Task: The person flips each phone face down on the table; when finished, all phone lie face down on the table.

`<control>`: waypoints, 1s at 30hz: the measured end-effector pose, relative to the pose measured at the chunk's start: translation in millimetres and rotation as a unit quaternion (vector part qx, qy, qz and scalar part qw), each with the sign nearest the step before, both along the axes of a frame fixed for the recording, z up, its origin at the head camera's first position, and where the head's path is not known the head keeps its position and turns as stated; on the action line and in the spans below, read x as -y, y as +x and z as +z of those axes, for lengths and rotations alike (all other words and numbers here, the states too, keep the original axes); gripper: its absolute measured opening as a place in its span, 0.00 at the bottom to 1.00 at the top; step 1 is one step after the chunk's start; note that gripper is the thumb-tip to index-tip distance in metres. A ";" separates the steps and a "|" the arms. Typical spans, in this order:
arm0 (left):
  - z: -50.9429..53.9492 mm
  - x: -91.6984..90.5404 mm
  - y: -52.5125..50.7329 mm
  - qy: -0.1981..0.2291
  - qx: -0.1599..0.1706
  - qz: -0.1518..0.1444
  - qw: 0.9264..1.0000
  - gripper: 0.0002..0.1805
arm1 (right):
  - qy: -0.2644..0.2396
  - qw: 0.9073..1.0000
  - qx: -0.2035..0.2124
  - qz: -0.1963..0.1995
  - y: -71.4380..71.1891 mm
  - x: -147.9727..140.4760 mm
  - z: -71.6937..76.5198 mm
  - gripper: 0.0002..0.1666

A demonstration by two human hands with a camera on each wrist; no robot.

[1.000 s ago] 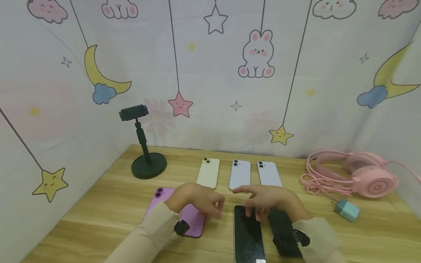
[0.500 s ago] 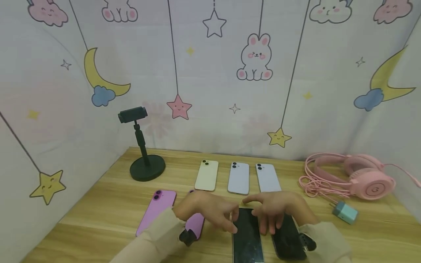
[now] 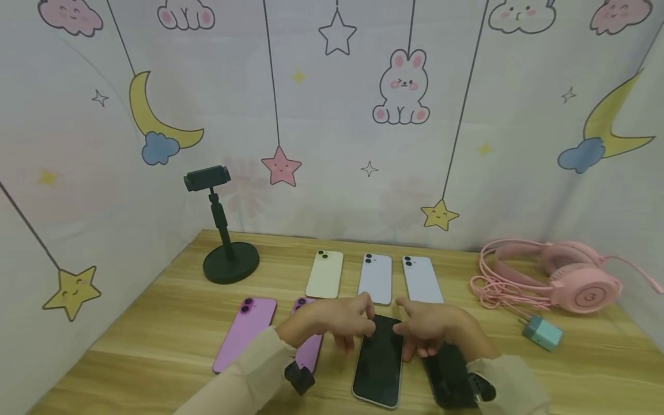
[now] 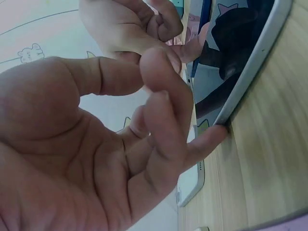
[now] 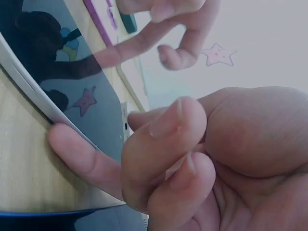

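A phone (image 3: 380,363) lies screen up on the wooden table between the two hands, slightly turned. My left hand (image 3: 338,318) is at its upper left; in the left wrist view one extended finger of that hand (image 4: 96,149) touches the pale edge of the phone (image 4: 257,53), other fingers bent. On the opposite side is my right hand (image 3: 433,327); in the right wrist view its extended finger rests along the phone's edge (image 5: 29,84), while the other fingers of the hand (image 5: 231,168) curl loosely. Neither hand grips the phone.
Another dark phone (image 3: 448,377) lies under the right wrist. Purple phones (image 3: 246,331) (image 3: 311,349) are at left, one partly behind the left arm. Behind stand a cream phone (image 3: 325,275), pale phones (image 3: 376,279) (image 3: 422,279), a black stand (image 3: 230,262), pink headphones (image 3: 586,282) and a charger (image 3: 543,332).
The middle phone has shifted left and away from me and turned slightly. My left hand went right over its edge, then back left and up; the right hand has shifted slightly, uncovering its screen.
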State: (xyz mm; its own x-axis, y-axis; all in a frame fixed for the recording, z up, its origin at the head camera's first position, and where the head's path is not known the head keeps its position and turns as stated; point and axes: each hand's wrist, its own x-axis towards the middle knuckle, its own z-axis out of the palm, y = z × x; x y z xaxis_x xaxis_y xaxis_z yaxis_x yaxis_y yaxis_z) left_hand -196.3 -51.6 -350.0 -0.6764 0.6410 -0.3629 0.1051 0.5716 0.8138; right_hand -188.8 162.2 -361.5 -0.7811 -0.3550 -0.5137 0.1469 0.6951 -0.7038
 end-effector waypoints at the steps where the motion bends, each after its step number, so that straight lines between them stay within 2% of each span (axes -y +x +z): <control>1: -1.0 0.7 -0.4 0.003 0.003 0.012 1.000 0.10 | 0.000 1.000 -0.006 -0.006 0.0 1.0 -0.2 0.44; 4: -3.0 2.4 -0.3 0.002 0.010 0.036 0.999 0.09 | -0.003 1.000 -0.017 -0.018 -0.5 3.1 -0.5 0.45; 7: -2.7 2.9 0.6 0.000 0.015 0.045 0.999 0.09 | -0.010 0.999 -0.023 -0.028 -1.7 3.5 -1.0 0.45; 17: -4.4 4.1 -3.9 0.019 0.027 0.058 0.998 0.10 | -0.062 0.996 -0.018 -0.058 -9.9 -3.7 -6.5 0.40; 24: -3.4 4.7 -3.6 0.021 0.028 0.069 0.997 0.14 | -0.086 0.993 -0.030 -0.075 -12.1 -5.8 -7.7 0.38; 30: -2.9 6.2 -2.3 0.019 0.019 0.071 0.997 0.19 | -0.119 0.990 -0.030 -0.070 -14.1 -7.0 -7.0 0.40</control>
